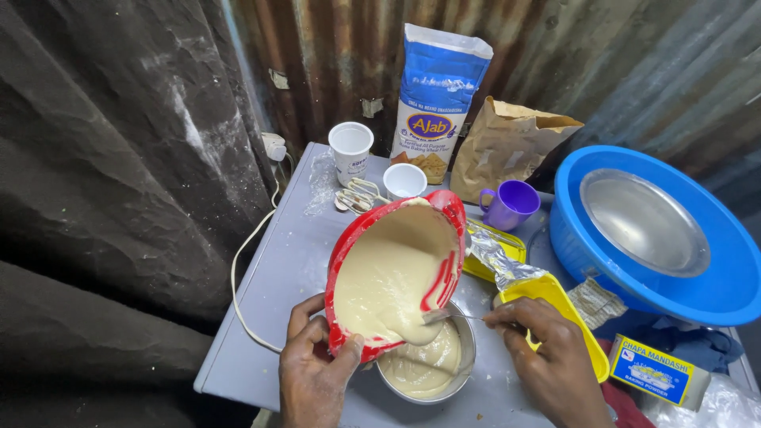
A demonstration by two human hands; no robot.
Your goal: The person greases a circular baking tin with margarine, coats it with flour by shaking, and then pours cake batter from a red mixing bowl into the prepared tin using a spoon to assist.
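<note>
With the left grip (313, 372) clamping the tilted red plastic bowl (396, 269) and the right grip (547, 357) pinching a metal spoon (444, 315), pale batter (388, 285) could overshoot the small round metal pan (464, 372) below them.

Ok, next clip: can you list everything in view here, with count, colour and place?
Mixing bowl: 1, red, tilted, pouring over the tin
Batter: cream, running from the bowl
Round tin: 1, metal, front centre, part filled
Spoon: 1, metal, at the bowl's lip
Flour bag: 1, blue and white, back
Paper bag: 1, brown, beside the flour
Cups: 2, white, back
Mug: 1, purple
Basin: 1, blue, right, metal pan inside
Whisk beaters: metal, behind the bowl
Small box: 1, yellow and blue, front right
Table: grey
Left hand: grips the bowl's rim
Right hand: holds the spoon
</note>
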